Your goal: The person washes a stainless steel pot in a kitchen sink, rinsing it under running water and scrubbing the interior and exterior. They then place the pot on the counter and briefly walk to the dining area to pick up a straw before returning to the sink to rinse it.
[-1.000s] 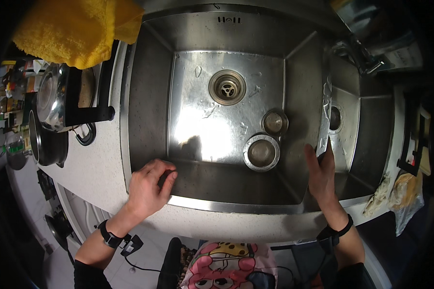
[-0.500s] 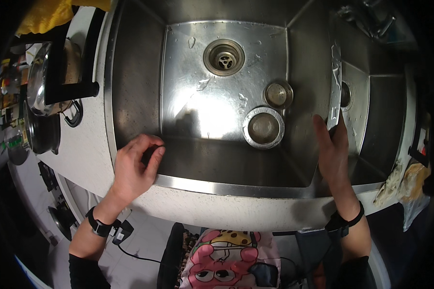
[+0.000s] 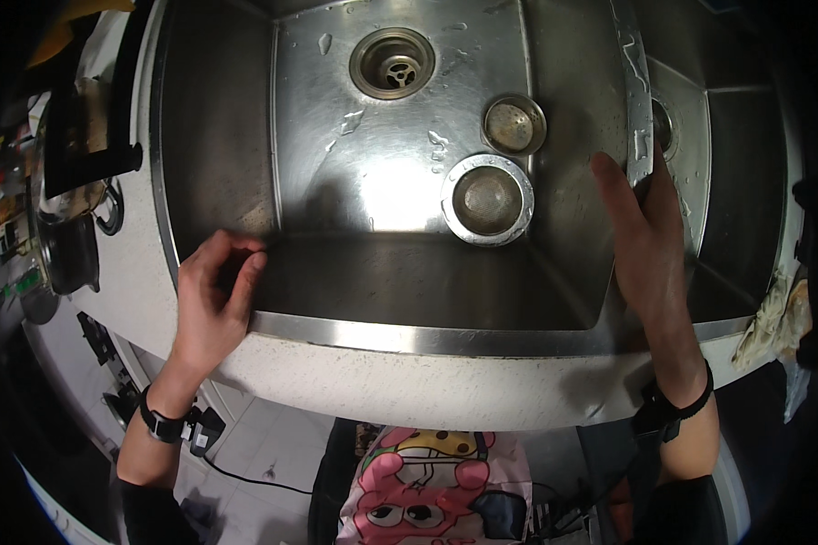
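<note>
My left hand [image 3: 216, 295] is at the near left corner of the steel sink [image 3: 409, 338], fingers loosely curled and thumb apart, with nothing seen in it. At the divider [image 3: 641, 100] between the two basins, my right hand [image 3: 653, 241] straddles the wet metal strip, thumb on the large basin's side and fingers on the other. Its fingertips are partly hidden. On the large basin's floor sit two round metal pieces: a cup with a wide, holed rim, like a drain strainer [image 3: 488, 200], and a smaller metal cup [image 3: 515, 125] just beyond it. Neither is touched by a hand.
The drain [image 3: 393, 64] lies at the far side of the large basin, with water drops around it. A smaller basin [image 3: 736, 182] is to the right. Pots [image 3: 68, 241] stand at the left, and a crumpled cloth [image 3: 763, 327] hangs at the right counter edge.
The view has shifted, so the sink sits higher and further left in it. Both hands keep about the same places at the sink; the two metal pieces stay on the basin floor.
</note>
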`<action>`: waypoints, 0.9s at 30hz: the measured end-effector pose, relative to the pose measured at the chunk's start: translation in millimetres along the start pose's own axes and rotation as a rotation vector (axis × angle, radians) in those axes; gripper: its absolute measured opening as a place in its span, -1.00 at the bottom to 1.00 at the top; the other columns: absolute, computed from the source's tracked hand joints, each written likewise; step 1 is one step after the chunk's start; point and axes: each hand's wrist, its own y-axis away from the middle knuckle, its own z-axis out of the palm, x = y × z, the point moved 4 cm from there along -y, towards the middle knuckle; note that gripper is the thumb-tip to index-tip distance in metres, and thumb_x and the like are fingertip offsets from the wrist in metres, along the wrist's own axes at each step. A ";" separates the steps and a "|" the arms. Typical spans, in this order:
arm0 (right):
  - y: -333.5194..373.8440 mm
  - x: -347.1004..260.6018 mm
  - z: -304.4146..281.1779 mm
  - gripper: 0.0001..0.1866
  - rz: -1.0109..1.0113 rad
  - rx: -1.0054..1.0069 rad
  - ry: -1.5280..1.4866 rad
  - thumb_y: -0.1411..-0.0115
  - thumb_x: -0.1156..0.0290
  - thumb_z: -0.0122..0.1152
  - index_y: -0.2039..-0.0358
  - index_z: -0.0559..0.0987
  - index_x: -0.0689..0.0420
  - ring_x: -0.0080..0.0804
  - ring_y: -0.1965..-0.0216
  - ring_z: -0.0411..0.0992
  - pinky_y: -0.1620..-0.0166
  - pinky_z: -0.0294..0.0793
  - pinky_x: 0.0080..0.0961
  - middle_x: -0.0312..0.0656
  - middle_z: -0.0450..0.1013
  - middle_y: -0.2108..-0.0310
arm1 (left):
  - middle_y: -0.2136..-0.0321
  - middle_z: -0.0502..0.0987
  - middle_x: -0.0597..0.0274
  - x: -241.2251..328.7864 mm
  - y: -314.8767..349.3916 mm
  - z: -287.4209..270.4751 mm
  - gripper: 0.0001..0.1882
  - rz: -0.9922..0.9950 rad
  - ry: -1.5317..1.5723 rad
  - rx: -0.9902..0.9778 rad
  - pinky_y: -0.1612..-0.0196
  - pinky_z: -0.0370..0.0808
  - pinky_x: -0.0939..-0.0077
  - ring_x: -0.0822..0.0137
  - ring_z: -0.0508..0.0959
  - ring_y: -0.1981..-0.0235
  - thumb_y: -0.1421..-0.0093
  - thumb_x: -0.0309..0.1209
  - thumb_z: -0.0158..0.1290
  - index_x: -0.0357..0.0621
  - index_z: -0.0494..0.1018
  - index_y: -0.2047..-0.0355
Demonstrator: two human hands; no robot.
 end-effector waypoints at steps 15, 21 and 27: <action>5.1 -16.7 -1.8 -0.35 -0.012 0.060 0.215 -0.35 0.14 0.09 -0.31 0.25 0.27 -0.18 0.03 0.48 -0.09 0.40 -0.34 0.07 0.48 -0.03 | 0.37 0.62 0.06 6.6 -0.1 -13.4 -0.91 0.031 -0.104 -0.016 0.35 0.58 0.26 0.02 0.64 0.41 -0.22 -0.42 0.12 -0.17 0.53 0.32; 2.5 -12.5 -5.8 -0.19 0.068 0.106 0.428 -0.30 0.02 0.08 -0.34 0.17 0.38 0.08 -0.23 0.34 -0.23 0.33 -0.26 0.25 0.32 -0.22 | 0.39 0.63 0.08 9.0 -0.1 -16.1 -0.93 0.032 -0.105 -0.037 0.33 0.59 0.18 -0.02 0.64 0.39 -0.22 -0.43 0.09 -0.14 0.51 0.34; -0.5 -2.3 -4.1 -0.16 0.000 0.130 0.421 -0.29 -0.07 0.05 -0.34 0.18 0.36 0.11 -0.25 0.30 -0.26 0.31 -0.20 0.23 0.27 -0.26 | 0.40 0.64 0.06 10.0 1.2 -14.9 -0.89 0.013 -0.111 -0.055 0.27 0.58 0.14 -0.04 0.65 0.36 -0.24 -0.36 0.08 -0.09 0.53 0.29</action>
